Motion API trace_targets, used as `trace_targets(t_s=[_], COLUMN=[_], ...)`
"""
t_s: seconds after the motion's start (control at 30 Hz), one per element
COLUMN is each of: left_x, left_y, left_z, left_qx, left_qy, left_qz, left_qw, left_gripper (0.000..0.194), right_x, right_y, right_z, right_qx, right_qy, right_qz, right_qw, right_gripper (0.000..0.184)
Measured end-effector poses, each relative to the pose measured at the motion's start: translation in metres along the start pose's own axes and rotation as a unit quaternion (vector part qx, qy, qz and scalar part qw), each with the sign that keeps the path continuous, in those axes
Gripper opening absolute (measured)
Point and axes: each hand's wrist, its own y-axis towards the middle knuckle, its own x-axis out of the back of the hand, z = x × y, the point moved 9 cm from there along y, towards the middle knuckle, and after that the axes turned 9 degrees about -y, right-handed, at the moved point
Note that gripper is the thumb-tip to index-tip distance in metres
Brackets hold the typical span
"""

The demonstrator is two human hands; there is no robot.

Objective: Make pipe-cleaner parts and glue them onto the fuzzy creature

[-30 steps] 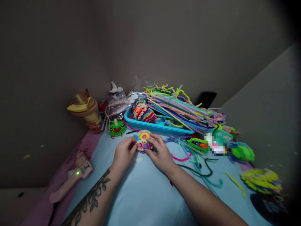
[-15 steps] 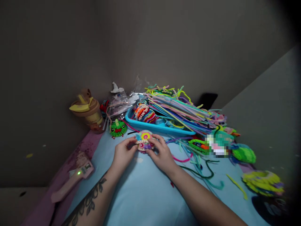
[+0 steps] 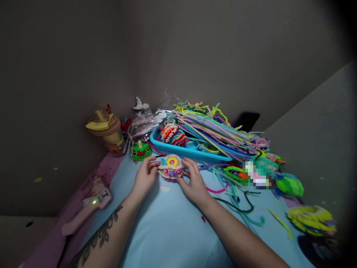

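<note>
A round, chunky pipe-cleaner creature sits on the blue cloth in front of me. It has a pink-and-yellow rosette on top, a cream band, pink eyes and a purple middle. To its left is my left hand, its curved fingers apart and the tips close to the creature's edge. My right hand curves around the right side, with thumb and fingers spread and their tips at the edge. Whether either set of fingertips presses on it is hard to tell.
Behind stands a blue tray with bundled pipe cleaners. A green creature, a lidded cup and a pink glue gun lie left. Loose stems and a yellow fuzzy piece are at right.
Both hands have loosened and drawn outward from the creature, the left one further. More of its front and top now shows, while it stays in nearly the same place.
</note>
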Motion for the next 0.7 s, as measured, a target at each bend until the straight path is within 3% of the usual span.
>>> trace_targets(t_s=[0.1, 0.37, 0.53, 0.63, 0.7], left_x=[0.004, 0.000, 0.006, 0.009, 0.011], left_y=[0.002, 0.001, 0.002, 0.004, 0.004], left_z=[0.002, -0.002, -0.007, -0.011, -0.010], left_qx=[-0.005, -0.040, -0.058, -0.074, -0.066], left_qy=[0.001, 0.066, 0.104, 0.091, 0.073], left_qz=[-0.012, 0.026, 0.000, -0.012, -0.020], left_qw=[1.000, 0.997, 0.993, 0.993, 0.995], left_gripper=[0.032, 0.042, 0.040, 0.036, 0.037], right_x=[-0.003, -0.006, -0.011, 0.003, 0.026], right_y=[0.000, 0.003, 0.001, 0.004, 0.012], right_z=[-0.003, 0.000, 0.009, 0.010, 0.011], right_qx=[-0.015, 0.012, 0.040, 0.044, 0.040], right_qy=[0.029, -0.030, -0.020, -0.025, -0.042], right_qz=[0.006, 0.016, 0.029, 0.004, -0.042], right_qw=[0.999, 0.999, 0.999, 0.999, 0.997], right_gripper=[0.050, 0.055, 0.057, 0.059, 0.054])
